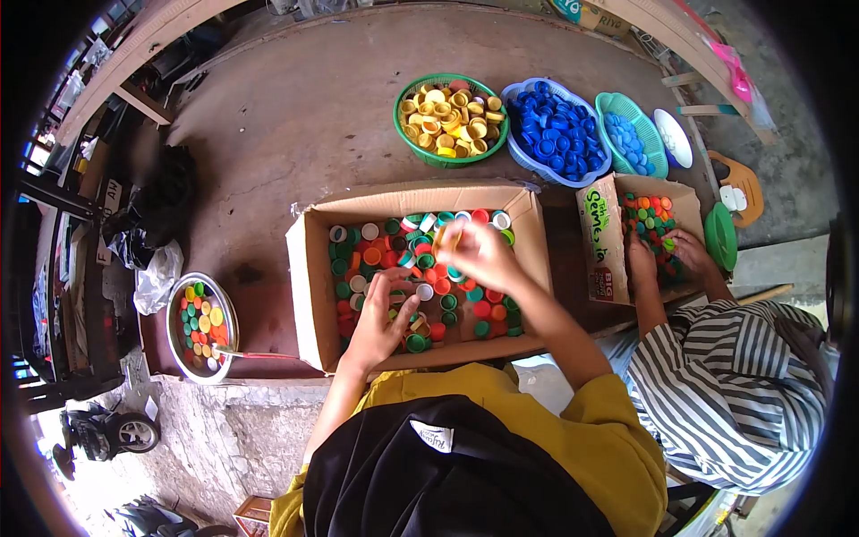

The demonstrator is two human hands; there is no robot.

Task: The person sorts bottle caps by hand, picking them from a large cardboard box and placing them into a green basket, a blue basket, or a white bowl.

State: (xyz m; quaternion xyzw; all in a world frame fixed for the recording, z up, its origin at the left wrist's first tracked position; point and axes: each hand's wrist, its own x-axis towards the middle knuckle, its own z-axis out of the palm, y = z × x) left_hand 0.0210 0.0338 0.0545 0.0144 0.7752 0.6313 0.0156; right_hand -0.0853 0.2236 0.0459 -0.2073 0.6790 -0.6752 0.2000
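Note:
A wide cardboard box (306, 285) holds loose plastic caps in green, red, orange and white. Low over its middle is my left hand (383, 320), fingers spread and nothing held, next to a white cap (424, 292). My right hand (477, 254) is raised above the caps to the right, its fingers closed on a yellow cap (440, 240). Beyond the box stand a green basket (400, 134) of yellow caps and a pale blue basket (516, 161) of dark blue caps.
At the right, a co-worker in a striped top (716, 385) has both hands in a smaller box (601, 234). A teal basket (658, 161), white bowl (673, 136) and green lid (720, 237) sit nearby. A metal bowl (234, 333) of caps is at left.

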